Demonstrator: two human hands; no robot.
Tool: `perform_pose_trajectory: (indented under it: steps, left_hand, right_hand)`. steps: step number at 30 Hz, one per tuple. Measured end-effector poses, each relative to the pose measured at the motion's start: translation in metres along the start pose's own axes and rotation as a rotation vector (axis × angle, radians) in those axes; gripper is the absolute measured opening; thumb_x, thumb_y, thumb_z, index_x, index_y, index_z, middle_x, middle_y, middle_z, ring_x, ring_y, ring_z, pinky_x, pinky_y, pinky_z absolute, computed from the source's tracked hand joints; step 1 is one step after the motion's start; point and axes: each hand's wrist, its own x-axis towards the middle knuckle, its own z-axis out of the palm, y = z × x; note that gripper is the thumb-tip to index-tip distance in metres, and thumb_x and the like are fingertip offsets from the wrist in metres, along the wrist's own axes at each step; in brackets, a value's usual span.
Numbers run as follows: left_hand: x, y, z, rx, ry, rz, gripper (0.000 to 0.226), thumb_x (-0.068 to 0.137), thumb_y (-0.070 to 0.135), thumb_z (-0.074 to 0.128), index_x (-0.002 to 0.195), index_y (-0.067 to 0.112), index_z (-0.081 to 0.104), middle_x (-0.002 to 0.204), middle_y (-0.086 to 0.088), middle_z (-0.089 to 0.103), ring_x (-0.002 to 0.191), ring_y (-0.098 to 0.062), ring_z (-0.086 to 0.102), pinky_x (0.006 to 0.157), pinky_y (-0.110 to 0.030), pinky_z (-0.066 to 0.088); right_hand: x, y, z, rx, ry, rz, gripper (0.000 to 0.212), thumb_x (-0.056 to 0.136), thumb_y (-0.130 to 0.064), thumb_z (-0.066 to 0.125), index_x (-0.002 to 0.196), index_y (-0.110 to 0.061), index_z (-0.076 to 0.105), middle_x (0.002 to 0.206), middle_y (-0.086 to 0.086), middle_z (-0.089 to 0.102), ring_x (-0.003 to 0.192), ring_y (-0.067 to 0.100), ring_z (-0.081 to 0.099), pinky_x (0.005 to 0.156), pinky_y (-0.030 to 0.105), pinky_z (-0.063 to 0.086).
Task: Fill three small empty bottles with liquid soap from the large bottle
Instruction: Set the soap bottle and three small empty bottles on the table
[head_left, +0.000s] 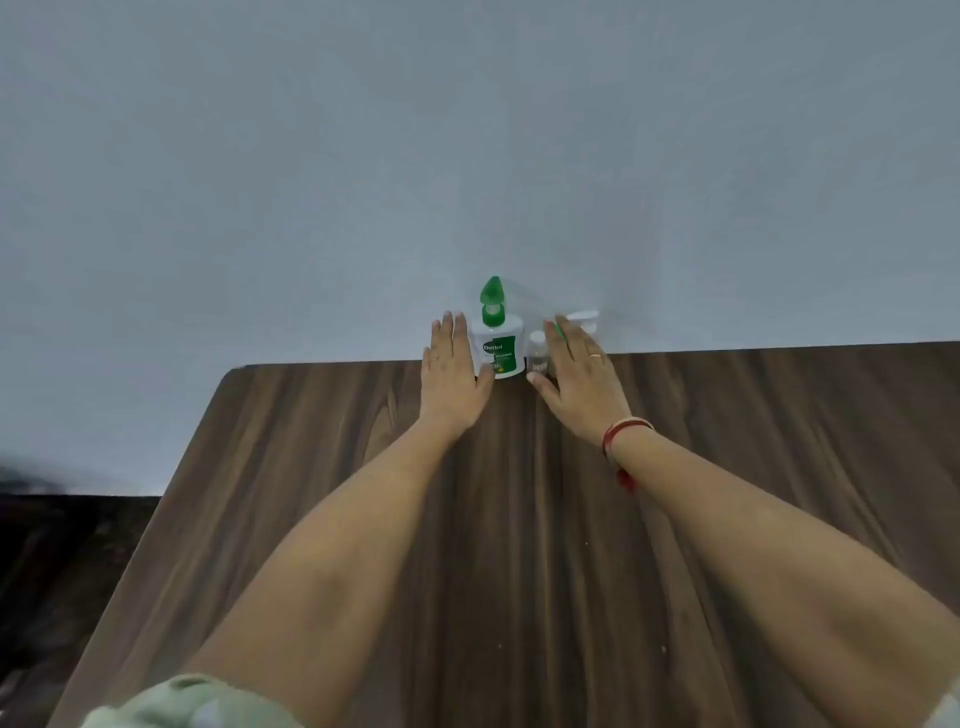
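Observation:
The large white soap bottle (497, 349) with a green pump top and green label stands upright at the far edge of the brown wooden table (363, 519), against the wall. My left hand (451, 370) lies open just left of it, thumb near its base. A small clear bottle (537, 354) stands right of the large one. My right hand (577, 365) is open beside and over it, thumb by its base. White caps (584, 318) of other small bottles show blurred behind my right fingers; the bottles themselves are hidden.
A plain grey-blue wall (467, 156) rises directly behind the table's far edge. The table's left corner (234, 371) is rounded, with dark floor (62, 571) beyond it at the left.

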Motion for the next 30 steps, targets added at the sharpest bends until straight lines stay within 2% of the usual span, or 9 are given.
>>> perform_pose_trajectory:
  steps: [3, 5, 7, 9, 12, 14, 19, 23, 30]
  left_hand:
    - [0.014, 0.002, 0.004, -0.166, 0.004, -0.085, 0.072, 0.097, 0.032, 0.049, 0.151, 0.005, 0.009, 0.160, -0.011, 0.012, 0.148, -0.024, 0.005, 0.119, -0.035, 0.006]
    - [0.025, 0.000, 0.009, -0.296, -0.030, -0.108, 0.076, 0.089, 0.031, 0.063, 0.149, 0.007, 0.022, 0.154, -0.012, 0.029, 0.143, -0.027, 0.022, 0.117, -0.041, 0.022]
    - [0.035, -0.004, 0.013, -0.400, -0.039, -0.130, 0.079, 0.075, 0.033, 0.075, 0.141, 0.014, 0.037, 0.139, -0.008, 0.046, 0.129, -0.027, 0.041, 0.104, -0.047, 0.040]
    - [0.043, -0.009, 0.018, -0.502, -0.038, -0.152, 0.073, 0.066, 0.029, 0.079, 0.129, 0.017, 0.045, 0.121, -0.001, 0.056, 0.112, -0.023, 0.053, 0.089, -0.041, 0.050]
    - [0.048, -0.011, 0.023, -0.597, -0.057, -0.198, 0.061, 0.070, 0.013, 0.080, 0.121, 0.016, 0.047, 0.110, 0.001, 0.059, 0.099, -0.019, 0.056, 0.076, -0.025, 0.046]
    - [0.053, -0.012, 0.026, -0.606, -0.057, -0.213, 0.055, 0.071, 0.012, 0.079, 0.116, 0.013, 0.047, 0.105, 0.001, 0.059, 0.096, -0.019, 0.057, 0.072, -0.023, 0.044]
    - [0.063, -0.015, 0.027, -0.584, -0.057, -0.242, 0.050, 0.067, 0.020, 0.084, 0.104, 0.015, 0.050, 0.097, -0.001, 0.063, 0.085, -0.018, 0.059, 0.073, -0.032, 0.051]
    - [0.066, -0.024, 0.025, -0.537, -0.131, -0.170, 0.037, 0.067, 0.023, 0.083, 0.100, 0.019, 0.065, 0.095, 0.000, 0.069, 0.090, -0.021, 0.066, 0.077, -0.035, 0.054]
    - [0.014, -0.034, 0.007, -0.566, -0.233, -0.130, 0.038, 0.060, 0.032, 0.083, 0.095, 0.026, 0.069, 0.094, 0.005, 0.073, 0.090, -0.011, 0.069, 0.085, -0.040, 0.056]
  right_hand:
    - [0.016, -0.007, 0.006, 0.006, 0.003, -0.010, 0.066, 0.097, -0.041, 0.041, 0.151, -0.012, 0.015, 0.158, 0.006, 0.016, 0.145, 0.023, 0.020, 0.118, 0.037, 0.020]
    - [0.026, -0.010, 0.010, -0.004, 0.004, 0.002, 0.066, 0.096, -0.037, 0.044, 0.150, -0.012, 0.016, 0.156, 0.006, 0.020, 0.142, 0.025, 0.025, 0.115, 0.037, 0.025]
    - [0.034, -0.008, 0.013, -0.002, 0.023, 0.046, 0.063, 0.094, -0.033, 0.048, 0.148, -0.012, 0.022, 0.153, 0.006, 0.026, 0.138, 0.026, 0.030, 0.112, 0.038, 0.030]
    - [0.035, -0.002, 0.016, 0.020, 0.039, 0.084, 0.058, 0.093, -0.030, 0.051, 0.144, -0.014, 0.030, 0.148, 0.006, 0.034, 0.134, 0.026, 0.036, 0.110, 0.037, 0.034]
    - [0.030, 0.005, 0.025, 0.060, 0.065, 0.066, 0.052, 0.091, -0.028, 0.054, 0.139, -0.015, 0.039, 0.139, 0.007, 0.044, 0.126, 0.027, 0.043, 0.104, 0.038, 0.039]
    - [0.027, 0.008, 0.030, 0.076, 0.058, 0.073, 0.052, 0.090, -0.029, 0.055, 0.138, -0.017, 0.040, 0.138, 0.006, 0.044, 0.124, 0.028, 0.044, 0.100, 0.038, 0.042]
    - [0.024, 0.014, 0.036, 0.167, 0.071, 0.133, 0.054, 0.090, -0.027, 0.055, 0.140, -0.015, 0.038, 0.140, 0.007, 0.042, 0.128, 0.028, 0.040, 0.106, 0.039, 0.038]
    - [0.020, 0.022, 0.033, 0.220, 0.113, 0.187, 0.055, 0.089, -0.024, 0.057, 0.140, -0.016, 0.039, 0.137, 0.007, 0.043, 0.125, 0.028, 0.040, 0.103, 0.039, 0.039]
    - [-0.002, 0.026, 0.031, 0.182, 0.058, 0.202, 0.051, 0.089, -0.024, 0.056, 0.137, -0.015, 0.040, 0.138, 0.010, 0.041, 0.122, 0.032, 0.042, 0.100, 0.041, 0.042]
